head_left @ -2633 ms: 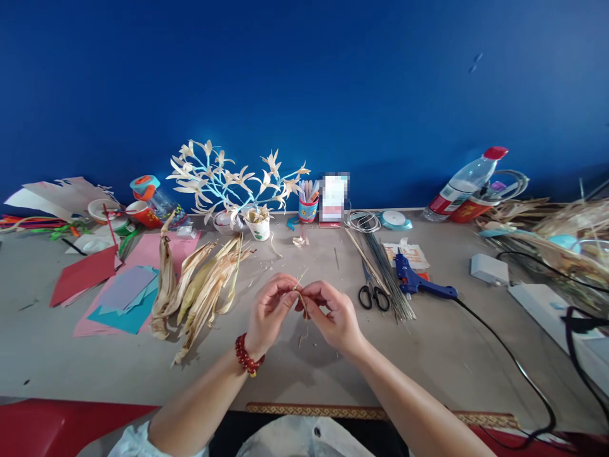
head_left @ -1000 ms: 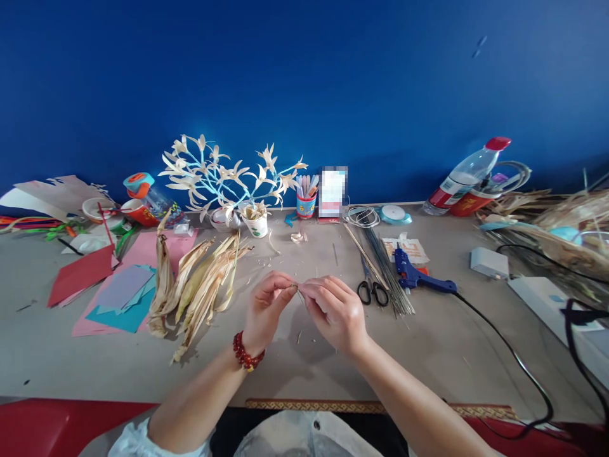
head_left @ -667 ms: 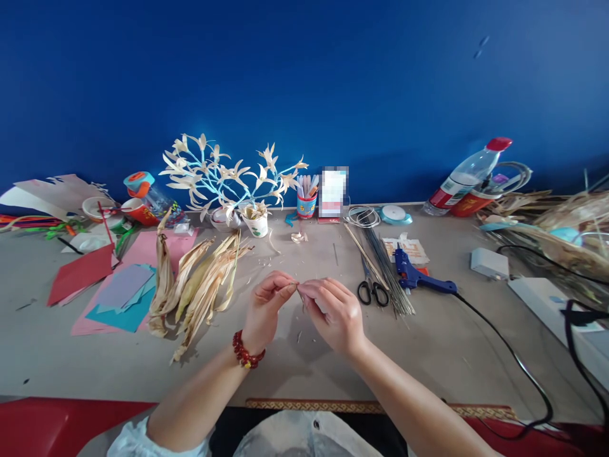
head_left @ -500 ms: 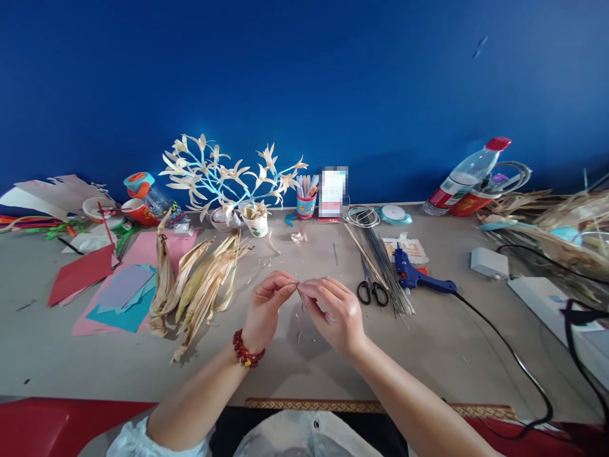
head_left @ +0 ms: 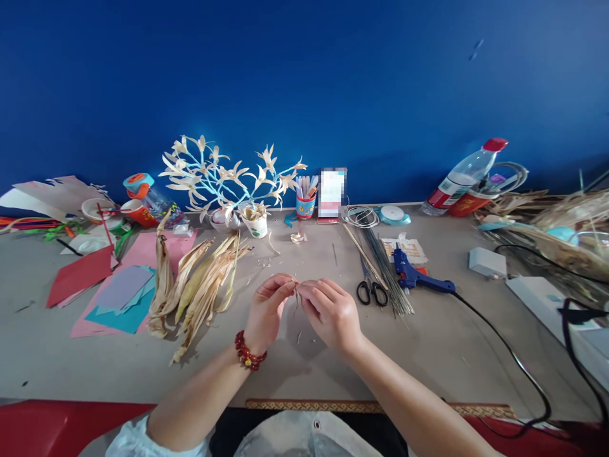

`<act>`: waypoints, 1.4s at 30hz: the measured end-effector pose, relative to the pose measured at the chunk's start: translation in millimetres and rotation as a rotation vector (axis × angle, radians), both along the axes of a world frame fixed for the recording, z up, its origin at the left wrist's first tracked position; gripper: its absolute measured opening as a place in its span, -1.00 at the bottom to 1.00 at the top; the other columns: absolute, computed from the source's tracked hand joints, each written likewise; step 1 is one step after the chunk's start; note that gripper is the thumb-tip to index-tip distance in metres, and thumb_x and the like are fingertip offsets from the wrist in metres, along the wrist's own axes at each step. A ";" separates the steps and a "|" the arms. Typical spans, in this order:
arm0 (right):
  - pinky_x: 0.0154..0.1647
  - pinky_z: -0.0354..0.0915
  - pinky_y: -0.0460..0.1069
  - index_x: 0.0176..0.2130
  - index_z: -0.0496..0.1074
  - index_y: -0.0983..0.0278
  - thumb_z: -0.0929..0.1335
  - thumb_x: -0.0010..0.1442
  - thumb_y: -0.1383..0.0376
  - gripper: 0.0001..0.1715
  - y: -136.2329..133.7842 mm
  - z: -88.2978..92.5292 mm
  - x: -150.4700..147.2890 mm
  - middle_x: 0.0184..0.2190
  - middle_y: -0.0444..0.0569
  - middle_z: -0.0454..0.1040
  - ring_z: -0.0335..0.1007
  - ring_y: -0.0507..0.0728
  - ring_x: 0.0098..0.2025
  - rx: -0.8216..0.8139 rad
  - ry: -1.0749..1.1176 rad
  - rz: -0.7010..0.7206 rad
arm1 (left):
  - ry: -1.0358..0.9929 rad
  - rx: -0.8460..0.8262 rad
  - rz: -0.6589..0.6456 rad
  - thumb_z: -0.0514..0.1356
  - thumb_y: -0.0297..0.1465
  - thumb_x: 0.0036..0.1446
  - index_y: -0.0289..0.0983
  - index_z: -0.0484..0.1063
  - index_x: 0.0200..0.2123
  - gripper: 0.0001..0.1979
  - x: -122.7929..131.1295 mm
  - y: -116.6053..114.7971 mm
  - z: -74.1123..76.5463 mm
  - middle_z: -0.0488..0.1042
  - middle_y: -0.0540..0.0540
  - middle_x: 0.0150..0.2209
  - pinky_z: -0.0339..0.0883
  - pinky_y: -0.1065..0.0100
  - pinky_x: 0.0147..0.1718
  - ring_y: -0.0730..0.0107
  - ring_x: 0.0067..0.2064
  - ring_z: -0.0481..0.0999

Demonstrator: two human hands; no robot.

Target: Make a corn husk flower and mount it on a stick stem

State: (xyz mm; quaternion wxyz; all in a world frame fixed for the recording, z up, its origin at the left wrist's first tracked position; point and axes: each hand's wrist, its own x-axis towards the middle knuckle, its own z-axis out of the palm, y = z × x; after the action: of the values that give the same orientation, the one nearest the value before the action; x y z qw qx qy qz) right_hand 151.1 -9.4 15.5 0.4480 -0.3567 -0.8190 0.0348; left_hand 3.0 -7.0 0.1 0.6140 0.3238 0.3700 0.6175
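Note:
Over the middle of the table, my left hand and my right hand meet at their fingertips, both closed in a pinch. Between them is a thin, dark strand that hangs down a little; its kind is too small to make out. A red bead bracelet circles my left wrist. Left of my hands lie dried corn husks. To the right are black-handled scissors, a bundle of thin wires and a blue glue gun. Small scraps lie on the table around my hands.
Husk flowers on blue stems rise from a white cup at the back. Coloured paper lies at left. A plastic bottle leans at back right. The glue gun's black cord runs along the right side, near a white box.
My hands stay together with only a slight shift of the fingers. More of the thin strand shows hanging between them now.

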 end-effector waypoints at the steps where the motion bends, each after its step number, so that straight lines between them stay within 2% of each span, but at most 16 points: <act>1: -0.20 0.41 0.03 -0.05 0.45 0.22 0.28 0.27 0.53 -0.66 0.2 -0.7 -0.1 -0.22 0.04 0.61 0.49 0.14 -0.26 0.002 -0.002 0.008 | 0.006 -0.002 0.001 0.41 -0.38 0.00 -0.24 0.59 -0.40 -0.91 -0.2 0.1 -0.7 0.52 -0.03 -0.34 0.30 0.38 -0.20 0.44 -0.27 0.43; 6: -0.18 0.40 0.02 -0.10 0.46 0.22 0.28 0.26 0.51 -0.70 5.3 1.5 5.7 -0.21 0.02 0.62 0.52 0.14 -0.23 -0.080 -0.017 0.052 | 0.047 -0.027 -0.009 0.39 -0.34 0.03 -0.26 0.55 -0.36 -0.87 -2.5 1.5 -1.7 0.54 -0.02 -0.32 0.31 0.37 -0.14 0.44 -0.25 0.46; 10: -0.28 0.36 -0.02 -0.16 0.47 0.23 0.31 0.28 0.41 -0.83 14.4 12.7 19.7 -0.29 -0.01 0.59 0.47 0.10 -0.34 -0.237 0.032 0.047 | 0.130 -0.005 -0.120 0.36 -0.31 0.08 -0.29 0.52 -0.36 -0.84 -4.4 3.1 2.9 0.55 -0.04 -0.38 0.34 0.33 -0.13 0.40 -0.27 0.51; 12: -0.30 0.35 -0.04 -0.12 0.48 0.23 0.30 0.29 0.40 -0.80 18.5 18.5 26.3 -0.28 -0.01 0.58 0.45 0.09 -0.35 -0.271 0.035 0.107 | 0.168 -0.012 -0.205 0.36 -0.27 0.07 -0.31 0.51 -0.37 -0.79 -5.1 3.7 4.7 0.55 -0.05 -0.44 0.37 0.32 -0.21 0.38 -0.33 0.52; 16: -0.21 0.36 -0.05 0.02 0.47 0.21 0.26 0.30 0.45 -0.65 22.6 25.5 33.0 -0.23 0.00 0.56 0.49 0.10 -0.22 -0.339 -0.059 0.283 | 0.180 -0.016 -0.322 0.37 -0.25 0.06 -0.33 0.52 -0.35 -0.76 -7.4 4.9 2.7 0.56 -0.07 -0.45 0.38 0.32 -0.29 0.39 -0.39 0.52; 21: -0.24 0.35 -0.08 0.02 0.49 0.21 0.29 0.31 0.43 -0.66 24.0 27.5 37.6 -0.21 0.01 0.55 0.49 0.08 -0.25 -0.447 -0.069 0.340 | 0.133 -0.022 -0.383 0.39 -0.29 0.06 -0.33 0.49 -0.31 -0.76 -10.2 5.4 1.4 0.57 -0.05 -0.44 0.39 0.32 -0.27 0.42 -0.41 0.54; 25: -0.24 0.37 -0.07 -0.09 0.53 0.24 0.33 0.31 0.37 -0.79 24.1 28.6 42.4 -0.26 -0.01 0.57 0.49 0.07 -0.30 -0.550 -0.008 0.400 | 0.090 -0.028 -0.404 0.44 -0.30 0.00 -0.29 0.37 -0.20 -0.63 -11.3 5.2 6.5 0.57 0.00 -0.48 0.41 0.28 -0.26 0.38 -0.43 0.57; 33: -0.28 0.37 -0.05 -0.16 0.49 0.28 0.38 0.28 0.27 -0.85 21.4 28.8 41.1 -0.39 -0.06 0.61 0.51 0.06 -0.34 -0.849 0.180 0.480 | 0.079 0.013 -0.453 0.45 -0.33 -0.01 -0.27 0.33 -0.22 -0.61 -11.7 2.5 13.5 0.55 0.03 -0.49 0.46 0.31 -0.33 0.36 -0.46 0.60; 38: -0.37 0.33 -0.06 -0.25 0.42 0.30 0.41 0.24 0.15 -0.75 18.0 30.3 35.4 -0.45 -0.06 0.57 0.44 0.05 -0.40 -0.993 0.306 0.511 | 0.061 0.050 -0.422 0.45 -0.34 -0.01 -0.27 0.35 -0.24 -0.64 -10.3 -1.6 15.3 0.56 0.04 -0.49 0.51 0.30 -0.38 0.34 -0.46 0.61; 42: -0.40 0.28 -0.08 -0.27 0.39 0.30 0.41 0.23 0.08 -0.68 15.9 31.6 32.1 -0.47 -0.06 0.54 0.41 0.04 -0.42 -1.049 0.381 0.545 | 0.045 0.094 -0.414 0.42 -0.36 0.03 -0.27 0.38 -0.25 -0.70 -10.1 -3.4 13.3 0.58 0.03 -0.48 0.54 0.28 -0.37 0.33 -0.44 0.62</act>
State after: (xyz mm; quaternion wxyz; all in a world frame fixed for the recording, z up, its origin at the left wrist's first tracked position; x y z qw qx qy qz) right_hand 183.1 6.5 47.1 0.3263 -0.2949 -0.6601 0.6090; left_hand -7.1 -10.4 13.4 0.7035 0.4347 0.2802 0.4874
